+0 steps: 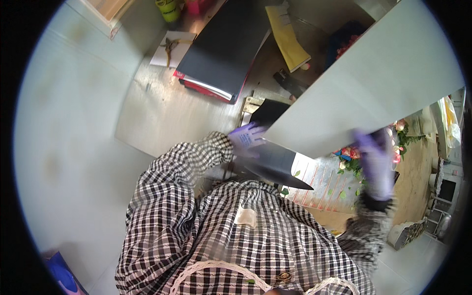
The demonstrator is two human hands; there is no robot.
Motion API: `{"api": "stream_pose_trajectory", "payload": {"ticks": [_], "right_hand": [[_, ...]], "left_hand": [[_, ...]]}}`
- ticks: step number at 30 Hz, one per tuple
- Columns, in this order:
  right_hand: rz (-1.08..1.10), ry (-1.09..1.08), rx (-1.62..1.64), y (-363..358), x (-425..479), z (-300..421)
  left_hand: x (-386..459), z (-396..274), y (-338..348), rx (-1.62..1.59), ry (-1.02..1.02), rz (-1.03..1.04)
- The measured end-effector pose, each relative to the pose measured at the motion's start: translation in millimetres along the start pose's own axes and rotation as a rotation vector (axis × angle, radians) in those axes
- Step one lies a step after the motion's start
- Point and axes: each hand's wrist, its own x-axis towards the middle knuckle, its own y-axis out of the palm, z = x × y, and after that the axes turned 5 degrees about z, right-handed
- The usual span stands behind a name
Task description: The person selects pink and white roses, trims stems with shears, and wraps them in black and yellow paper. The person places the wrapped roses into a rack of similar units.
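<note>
My left hand [246,140], in a purple and white glove, lies over a black sheet [278,164] whose front edge curls up near my body. Its fingertips meet the near corner of a large pale sheet or panel [365,84] that slants up to the right. Whether the fingers pinch anything is not clear. My right hand [376,166], gloved alike, is blurred by motion at the lower edge of the pale sheet; its grip cannot be made out. Beside it are pink-and-white roses [398,125] with green leaves, partly hidden.
A stack of black sheets or folders [225,48] lies on the metal table [158,114]. Past it are pruning shears [169,48], a yellow booklet or packet [287,40] and a green cup [168,10]. Loose leaves dot a red-striped surface [324,184]. A wooden surface [415,177] extends at right.
</note>
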Motion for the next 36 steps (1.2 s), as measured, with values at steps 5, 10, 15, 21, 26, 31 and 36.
{"api": "stream_pose_trajectory", "payload": {"ticks": [5, 10, 15, 21, 26, 31, 36], "right_hand": [[0.61, 0.382, -0.139, 77.0, -9.5, -169.3], [0.548, 0.42, 0.056, 101.2, -8.2, -231.5], [0.615, 0.338, 0.335, 113.2, -15.7, -227.2], [0.551, 0.348, 0.219, 136.6, -21.7, -234.0], [0.528, 0.287, 0.18, 141.2, -18.7, -231.5], [0.55, 0.335, 0.104, 136.2, -11.9, -232.0], [0.593, 0.442, -0.322, 141.2, 2.6, -255.2]], "left_hand": [[-0.8, 5.5, -13.0, 0.097, -0.044, -0.036], [-5.0, 3.9, -17.4, 0.174, -0.136, 0.365], [-12.8, 0.2, -7.6, 0.187, -0.171, 0.231], [-16.1, 11.1, 33.6, -0.113, -0.253, 0.019], [-14.7, 17.7, 46.8, -0.841, -0.131, -0.263], [-13.2, 19.4, 30.5, 0.089, -0.249, 0.298], [-44.1, 13.3, 2.8, 0.203, -0.148, -0.092]]}}
